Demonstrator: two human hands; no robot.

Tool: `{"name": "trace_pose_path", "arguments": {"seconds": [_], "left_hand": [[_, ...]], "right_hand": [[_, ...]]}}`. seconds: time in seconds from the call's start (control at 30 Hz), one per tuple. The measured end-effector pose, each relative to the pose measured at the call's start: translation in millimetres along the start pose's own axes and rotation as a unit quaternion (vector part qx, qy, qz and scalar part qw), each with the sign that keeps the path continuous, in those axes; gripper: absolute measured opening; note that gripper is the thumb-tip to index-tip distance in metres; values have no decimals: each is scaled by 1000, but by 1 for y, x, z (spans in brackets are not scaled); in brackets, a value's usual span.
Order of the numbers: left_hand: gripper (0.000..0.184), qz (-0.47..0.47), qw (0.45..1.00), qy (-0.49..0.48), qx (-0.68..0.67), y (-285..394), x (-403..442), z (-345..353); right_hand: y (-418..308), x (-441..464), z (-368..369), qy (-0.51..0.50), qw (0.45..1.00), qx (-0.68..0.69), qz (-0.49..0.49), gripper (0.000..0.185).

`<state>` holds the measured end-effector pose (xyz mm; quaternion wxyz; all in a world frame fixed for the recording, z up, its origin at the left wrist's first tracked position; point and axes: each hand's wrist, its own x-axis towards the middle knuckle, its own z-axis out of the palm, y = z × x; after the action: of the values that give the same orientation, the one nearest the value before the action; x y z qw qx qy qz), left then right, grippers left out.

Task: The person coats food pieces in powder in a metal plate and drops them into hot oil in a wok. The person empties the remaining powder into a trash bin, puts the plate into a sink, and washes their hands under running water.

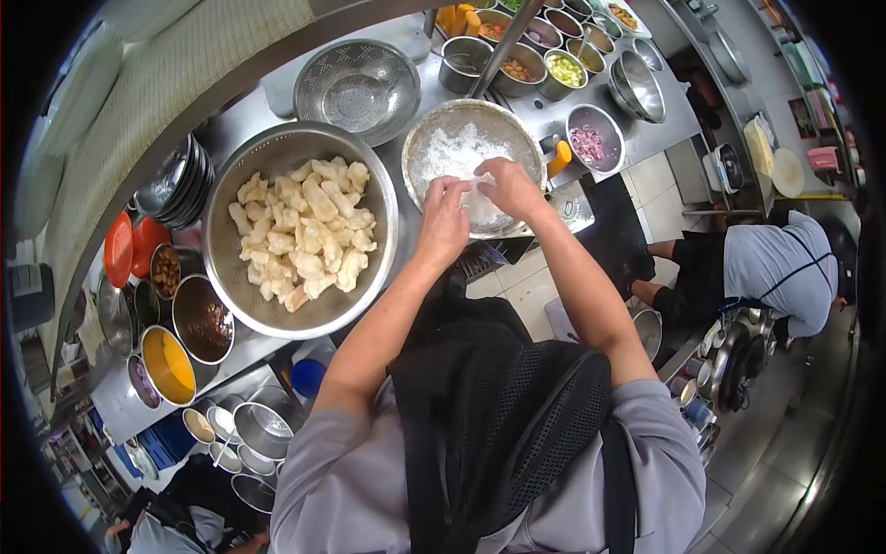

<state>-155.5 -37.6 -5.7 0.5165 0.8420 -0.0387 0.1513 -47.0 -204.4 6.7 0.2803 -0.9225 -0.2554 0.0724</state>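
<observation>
A wide metal bowl [417,138] of white flour [461,148] stands in front of me. My left hand [445,220] is over its near side, fingers curled together. From the right, my right hand [510,187] reaches in with thumb and fingers pinched. A small flour-coated piece [476,192] shows between the fingertips of both hands; its exact kind is hidden by flour and fingers. To the left of my hands, a large perforated metal colander [221,268] holds many pale, flour-coated pieces [309,231].
Behind lies an empty strainer bowl [355,88]. Metal pots of chopped ingredients line the back right, with a bowl of chopped red onion [589,143] nearer. Sauce pots [203,319] and stacked dark bowls [180,185] sit left. One co-worker [766,268] bends at right; another is lower left.
</observation>
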Motion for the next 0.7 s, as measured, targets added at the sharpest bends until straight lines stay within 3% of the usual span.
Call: {"name": "trace_pose_path", "arguments": {"seconds": [0.17, 0.3, 0.43, 0.57, 0.67, 0.7], "left_hand": [[40, -9, 1000, -23, 0, 2, -9, -1], [35, 2, 999, -33, -5, 8, -19, 1], [32, -15, 999, -24, -18, 13, -23, -8], [29, -27, 999, -17, -29, 23, -24, -13], [29, -24, 1000, -2, -18, 24, -24, -11], [29, -28, 999, 1, -18, 25, -24, -10]], "right_hand": [[16, -6, 5, 56, 989, -73, 115, 33], [16, 2, 36, 3, 994, -56, 97, 23], [6, 14, 14, 93, 995, 21, 3, 20], [-19, 13, -28, 110, 985, 76, 109, 26], [4, 16, -30, 86, 954, 226, 178, 29], [11, 19, -28, 82, 959, 221, 159, 30]]}}
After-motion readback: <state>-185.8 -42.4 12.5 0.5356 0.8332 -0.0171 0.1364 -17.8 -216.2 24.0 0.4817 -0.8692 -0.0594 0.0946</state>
